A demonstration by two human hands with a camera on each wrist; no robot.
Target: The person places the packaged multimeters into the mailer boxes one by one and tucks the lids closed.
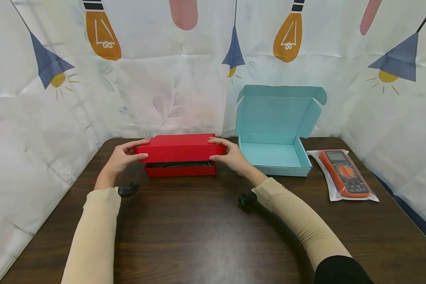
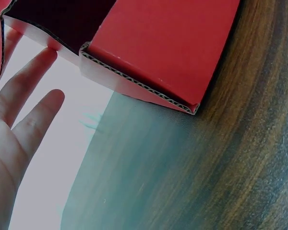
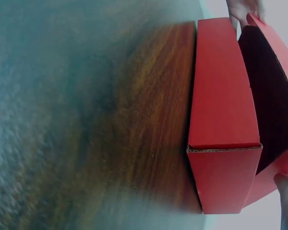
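A red cardboard box stands on the table with its hinged lid partly raised. Through the front gap shows something dark with a thin curved edge. My left hand grips the lid's left end, thumb at the front and fingers over the top. At the opposite end, my right hand holds the lid the same way. From the right wrist, the box front and the dark gap under the lid are visible, with the right thumb against the side flap. Left fingers appear beside the box in the left wrist view.
An open light-blue cardboard box stands right of the red one, lid upright against the back curtain. Farther right lies an orange multimeter in a clear plastic bag. The dark wooden table extends toward me.
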